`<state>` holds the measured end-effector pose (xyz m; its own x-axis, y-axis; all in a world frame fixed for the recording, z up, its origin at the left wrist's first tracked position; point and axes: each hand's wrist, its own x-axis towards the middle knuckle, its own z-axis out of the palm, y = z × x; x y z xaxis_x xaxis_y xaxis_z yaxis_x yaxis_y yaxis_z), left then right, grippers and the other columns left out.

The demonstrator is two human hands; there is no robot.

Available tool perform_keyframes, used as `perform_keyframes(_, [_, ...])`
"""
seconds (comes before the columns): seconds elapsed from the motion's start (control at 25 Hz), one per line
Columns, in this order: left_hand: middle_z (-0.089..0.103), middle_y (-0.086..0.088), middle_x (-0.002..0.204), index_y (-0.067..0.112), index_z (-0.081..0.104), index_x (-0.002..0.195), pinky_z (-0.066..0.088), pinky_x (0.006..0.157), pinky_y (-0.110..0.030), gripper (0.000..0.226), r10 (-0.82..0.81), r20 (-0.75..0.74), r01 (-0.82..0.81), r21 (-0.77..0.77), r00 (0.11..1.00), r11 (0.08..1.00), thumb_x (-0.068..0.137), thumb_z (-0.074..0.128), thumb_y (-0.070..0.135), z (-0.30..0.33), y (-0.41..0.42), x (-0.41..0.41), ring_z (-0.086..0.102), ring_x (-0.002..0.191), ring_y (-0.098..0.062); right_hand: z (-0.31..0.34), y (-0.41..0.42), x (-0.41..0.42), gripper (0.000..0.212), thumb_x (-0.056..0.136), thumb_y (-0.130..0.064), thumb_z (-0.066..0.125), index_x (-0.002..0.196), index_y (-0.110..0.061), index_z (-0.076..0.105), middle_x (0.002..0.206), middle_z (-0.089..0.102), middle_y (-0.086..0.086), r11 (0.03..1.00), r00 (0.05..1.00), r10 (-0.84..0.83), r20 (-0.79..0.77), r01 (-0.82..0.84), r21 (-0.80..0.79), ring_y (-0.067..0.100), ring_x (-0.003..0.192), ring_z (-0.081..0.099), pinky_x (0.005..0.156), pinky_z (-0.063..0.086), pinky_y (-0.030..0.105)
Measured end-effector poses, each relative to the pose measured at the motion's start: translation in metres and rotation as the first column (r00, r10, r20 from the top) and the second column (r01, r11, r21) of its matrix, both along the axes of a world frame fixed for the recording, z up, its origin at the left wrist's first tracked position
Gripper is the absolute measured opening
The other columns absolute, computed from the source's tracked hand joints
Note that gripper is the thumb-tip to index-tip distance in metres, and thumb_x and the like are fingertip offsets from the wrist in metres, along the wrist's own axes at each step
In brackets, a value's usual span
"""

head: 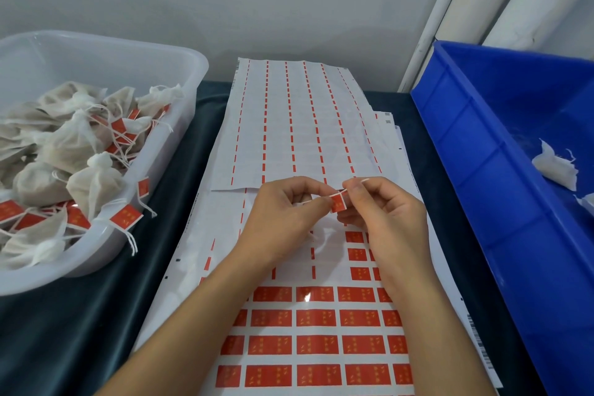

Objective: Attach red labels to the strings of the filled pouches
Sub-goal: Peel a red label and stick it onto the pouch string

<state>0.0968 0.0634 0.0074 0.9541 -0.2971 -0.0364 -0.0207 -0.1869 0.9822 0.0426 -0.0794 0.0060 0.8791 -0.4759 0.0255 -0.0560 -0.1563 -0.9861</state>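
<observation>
Over the middle of the sticker sheets, my left hand [283, 219] and my right hand [382, 212] meet fingertip to fingertip. Between them sits a small red label [338, 203], folded over a thin white string [361, 181] that pokes out above my right fingers. Both hands pinch the label and the string. A bit of white pouch [323, 239] hangs below my hands, mostly hidden by them. The label sheet [316, 344] with rows of red stickers lies under my forearms.
A clear tub [180, 125] at the left holds several filled pouches with red labels [126, 217] on their strings. A blue crate [482, 154] at the right holds a few white pouches [557, 167]. Used backing sheets [302, 125] stretch toward the wall. Dark cloth covers the table.
</observation>
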Motion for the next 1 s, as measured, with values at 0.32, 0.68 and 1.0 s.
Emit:
perform_keyframes(0.32, [0.065, 0.014, 0.059, 0.030, 0.079, 0.088, 0.051, 0.053, -0.014, 0.017, 0.007, 0.030, -0.005, -0.037, 1.000, 0.999, 0.095, 0.071, 0.017, -0.0014, 0.0028, -0.0005, 0.061, 0.054, -0.001, 0.0011, 0.0023, -0.0018, 0.008, 0.096, -0.031, 0.070, 0.102, -0.031, 0.075, 0.094, 0.078, -0.013, 0.987, 0.987, 0.159, 0.029, -0.160, 0.021, 0.008, 0.087, 0.076, 0.069, 0.058, 0.015])
perform_keyframes(0.68, [0.063, 0.019, 0.064, 0.029, 0.072, 0.089, 0.058, 0.067, -0.029, 0.007, 0.026, 0.102, -0.031, 0.048, 0.994, 0.998, 0.096, 0.071, 0.027, -0.0055, 0.0016, 0.0003, 0.062, 0.064, -0.002, -0.0011, -0.0006, -0.0020, 0.008, 0.094, -0.035, 0.071, 0.102, -0.037, 0.074, 0.093, 0.075, -0.023, 0.989, 0.995, 0.097, -0.012, -0.097, -0.111, -0.002, 0.083, 0.074, 0.066, 0.055, 0.009])
perform_keyframes(1.0, [0.066, 0.015, 0.062, 0.026, 0.076, 0.083, 0.052, 0.057, -0.014, 0.015, 0.008, 0.097, -0.009, 0.007, 0.995, 1.000, 0.097, 0.071, 0.022, -0.0064, 0.0031, 0.0027, 0.062, 0.058, 0.000, -0.0007, 0.0000, -0.0020, 0.008, 0.096, -0.038, 0.068, 0.099, -0.035, 0.074, 0.088, 0.074, -0.024, 0.985, 0.992, 0.121, -0.034, -0.124, -0.121, -0.001, 0.080, 0.073, 0.064, 0.054, 0.008])
